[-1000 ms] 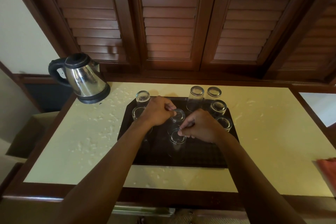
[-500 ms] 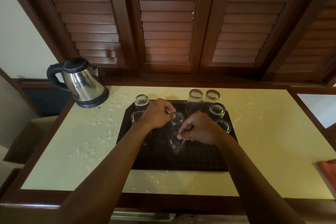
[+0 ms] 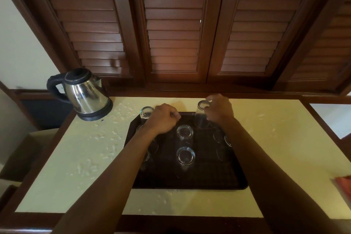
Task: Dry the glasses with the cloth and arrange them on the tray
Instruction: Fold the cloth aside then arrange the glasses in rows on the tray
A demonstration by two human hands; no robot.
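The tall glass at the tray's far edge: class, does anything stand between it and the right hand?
Nothing visible does. The right hand is already at the tall glass, its fingers curled over the upturned base. The other glasses, such as the middle glass, stand nearer on the tray, out of the way.

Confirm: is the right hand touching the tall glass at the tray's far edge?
Touching. Head view shows the right hand curled around the tall glass, fingers on its top.

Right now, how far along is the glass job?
Mostly done: several glasses, like the middle one, stand upside down on the tray. The right hand grips a tall glass at the back edge; the left hand holds nothing visible. The cloth lies aside.
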